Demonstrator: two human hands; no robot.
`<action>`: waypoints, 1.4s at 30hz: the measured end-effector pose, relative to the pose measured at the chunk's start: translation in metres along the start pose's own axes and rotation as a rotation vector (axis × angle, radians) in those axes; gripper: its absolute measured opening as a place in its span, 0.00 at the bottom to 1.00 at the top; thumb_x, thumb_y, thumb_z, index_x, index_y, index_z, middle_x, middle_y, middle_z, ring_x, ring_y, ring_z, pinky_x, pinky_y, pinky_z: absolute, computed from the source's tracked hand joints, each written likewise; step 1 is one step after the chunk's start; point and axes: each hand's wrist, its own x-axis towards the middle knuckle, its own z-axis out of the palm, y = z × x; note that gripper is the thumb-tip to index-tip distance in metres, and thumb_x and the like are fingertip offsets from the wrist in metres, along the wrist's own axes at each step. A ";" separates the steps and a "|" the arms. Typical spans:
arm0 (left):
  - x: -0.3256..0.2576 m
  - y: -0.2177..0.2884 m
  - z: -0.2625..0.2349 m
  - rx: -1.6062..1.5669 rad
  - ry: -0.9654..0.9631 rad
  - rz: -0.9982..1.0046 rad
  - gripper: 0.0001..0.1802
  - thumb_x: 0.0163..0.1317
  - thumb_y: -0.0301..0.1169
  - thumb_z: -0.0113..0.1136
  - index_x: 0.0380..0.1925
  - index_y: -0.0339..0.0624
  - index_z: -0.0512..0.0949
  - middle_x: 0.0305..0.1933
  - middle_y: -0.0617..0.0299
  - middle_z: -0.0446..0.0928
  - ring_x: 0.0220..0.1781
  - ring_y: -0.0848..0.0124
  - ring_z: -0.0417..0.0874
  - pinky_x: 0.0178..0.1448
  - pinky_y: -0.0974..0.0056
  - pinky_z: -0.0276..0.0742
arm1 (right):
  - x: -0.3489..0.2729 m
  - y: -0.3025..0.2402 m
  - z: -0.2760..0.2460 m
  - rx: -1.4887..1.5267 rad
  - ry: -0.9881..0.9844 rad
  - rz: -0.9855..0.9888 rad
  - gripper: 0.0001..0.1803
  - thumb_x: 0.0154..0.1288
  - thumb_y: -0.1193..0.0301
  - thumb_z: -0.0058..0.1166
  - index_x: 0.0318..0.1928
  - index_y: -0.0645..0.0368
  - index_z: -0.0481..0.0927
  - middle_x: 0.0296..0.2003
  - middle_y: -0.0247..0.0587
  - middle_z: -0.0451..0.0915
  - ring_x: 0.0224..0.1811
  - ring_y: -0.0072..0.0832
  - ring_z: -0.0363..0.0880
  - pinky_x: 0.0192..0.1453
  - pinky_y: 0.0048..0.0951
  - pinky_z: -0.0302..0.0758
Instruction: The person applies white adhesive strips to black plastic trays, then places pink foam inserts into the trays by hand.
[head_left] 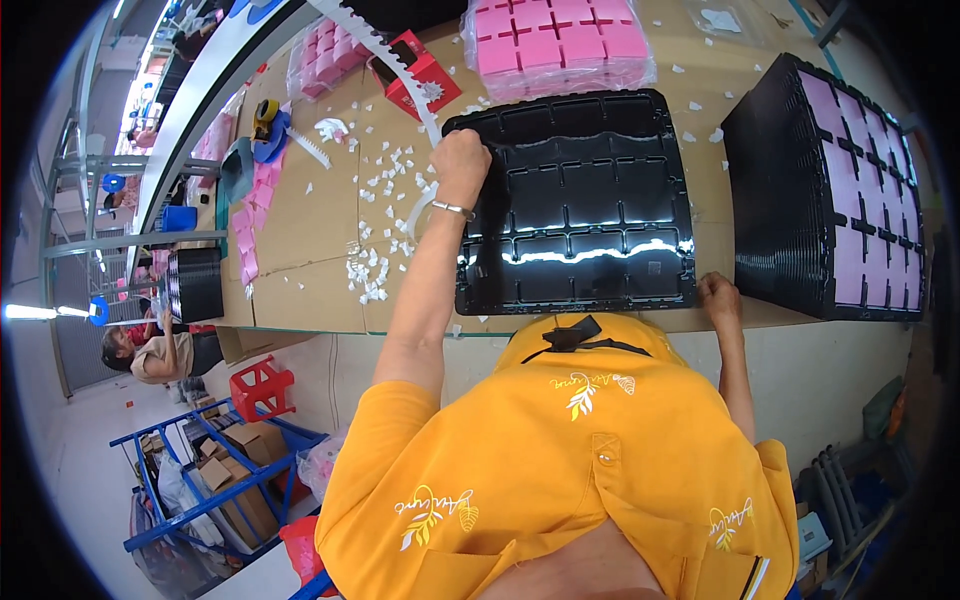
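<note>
A black plastic tray point(600, 195) with moulded rectangular compartments lies in front of me on the cardboard-covered table. My left hand point(461, 166) is closed at its far left corner. A white notched strip point(392, 62) comes down from above to that hand, and a curled white strip point(420, 212) shows beside my wrist. What the left fingers grip is hidden. My right hand point(720, 299) is beside the tray's near right corner, fingers curled together; whatever they hold cannot be made out.
At the right stands a tall stack of black trays point(780, 190) with pink pieces on top. Wrapped pink blocks point(560, 45) and a red box point(415, 78) are at the back. White scraps point(370, 275) litter the cardboard, left of which is a tape dispenser point(268, 135).
</note>
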 end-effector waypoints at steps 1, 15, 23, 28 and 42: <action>0.001 0.001 -0.001 0.000 0.001 0.002 0.08 0.52 0.29 0.60 0.26 0.36 0.85 0.32 0.47 0.83 0.35 0.50 0.86 0.39 0.51 0.82 | 0.001 -0.001 -0.002 0.001 0.002 0.001 0.10 0.65 0.66 0.57 0.39 0.59 0.81 0.33 0.47 0.84 0.34 0.41 0.83 0.41 0.38 0.76; 0.005 -0.039 0.012 -0.283 -0.174 -0.188 0.14 0.51 0.41 0.59 0.29 0.43 0.85 0.32 0.46 0.83 0.38 0.50 0.85 0.44 0.51 0.79 | 0.002 -0.003 -0.009 0.074 -0.094 0.105 0.12 0.66 0.62 0.57 0.37 0.59 0.81 0.30 0.43 0.83 0.32 0.34 0.82 0.40 0.34 0.75; -0.014 -0.051 0.016 -0.380 -0.005 0.021 0.09 0.58 0.31 0.58 0.34 0.48 0.86 0.35 0.50 0.82 0.38 0.50 0.84 0.41 0.50 0.78 | 0.006 0.005 -0.003 0.063 -0.090 0.074 0.11 0.67 0.64 0.56 0.37 0.59 0.81 0.30 0.43 0.84 0.32 0.33 0.82 0.40 0.33 0.75; -0.028 -0.041 0.012 -0.169 0.108 0.250 0.09 0.58 0.28 0.60 0.36 0.52 0.86 0.34 0.55 0.77 0.36 0.54 0.83 0.39 0.50 0.77 | 0.006 -0.001 -0.005 0.038 -0.087 0.074 0.11 0.67 0.64 0.55 0.38 0.59 0.80 0.31 0.45 0.84 0.33 0.35 0.83 0.41 0.34 0.75; -0.007 -0.004 0.005 0.027 0.041 0.076 0.09 0.54 0.30 0.59 0.24 0.35 0.82 0.35 0.48 0.81 0.35 0.53 0.85 0.39 0.52 0.81 | 0.001 -0.002 -0.002 0.080 -0.122 0.106 0.13 0.65 0.60 0.57 0.39 0.56 0.82 0.33 0.48 0.84 0.38 0.41 0.83 0.44 0.38 0.76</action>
